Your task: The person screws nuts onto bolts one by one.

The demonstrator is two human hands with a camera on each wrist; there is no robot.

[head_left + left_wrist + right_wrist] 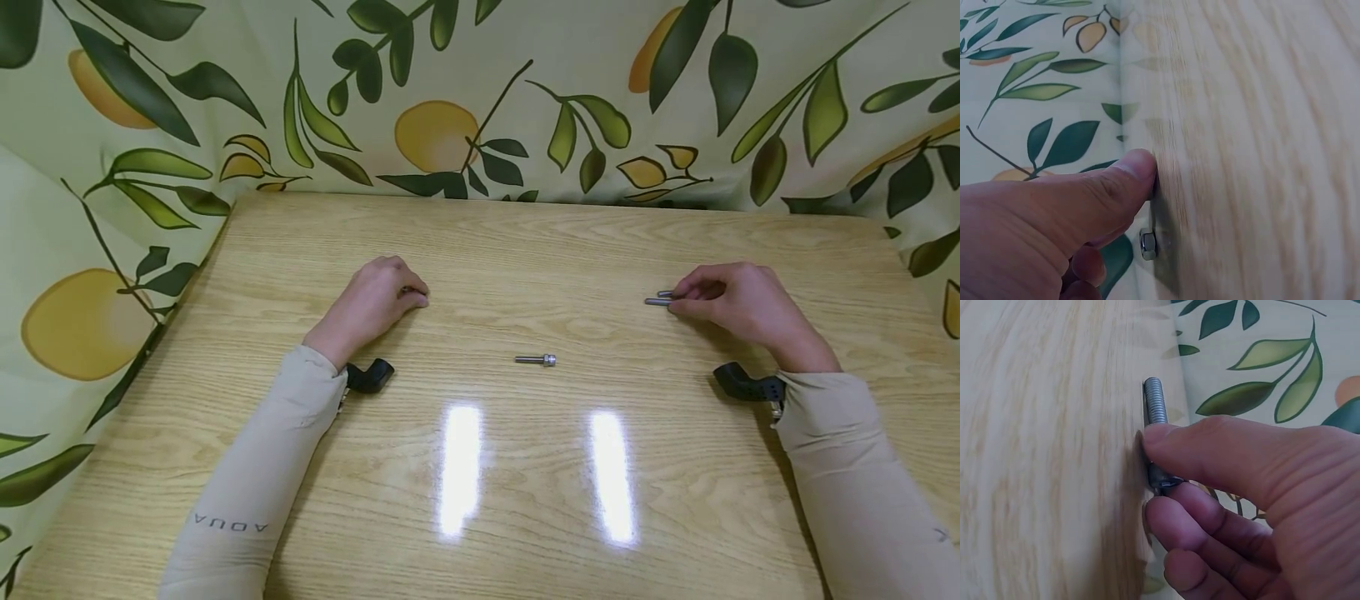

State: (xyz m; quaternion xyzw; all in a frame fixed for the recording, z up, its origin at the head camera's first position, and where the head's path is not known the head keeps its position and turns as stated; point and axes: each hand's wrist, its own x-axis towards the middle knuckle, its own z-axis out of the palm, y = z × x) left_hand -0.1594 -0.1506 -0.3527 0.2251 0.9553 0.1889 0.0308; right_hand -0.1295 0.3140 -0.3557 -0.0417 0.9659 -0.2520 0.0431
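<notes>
In the head view my left hand (375,302) is low over the table at left, thumb and forefinger brought together. A dark sliver, apparently the edge of a nut, shows at those fingertips in the left wrist view; the thumb hides most of it. Beside them a hex nut (1148,244) sits on the wood. At right, my right hand (738,302) pinches a threaded bolt (1155,403) close to the tabletop, thumb over its shank. A second bolt (664,293) lies just behind it, partly covered by the fingers.
Between the hands, nearer the front, a bolt with a nut at its head end (536,361) lies on the wooden table (525,267). A leaf-and-fruit patterned cloth (480,83) stands behind the table and along its left side. Both wrists carry black camera mounts.
</notes>
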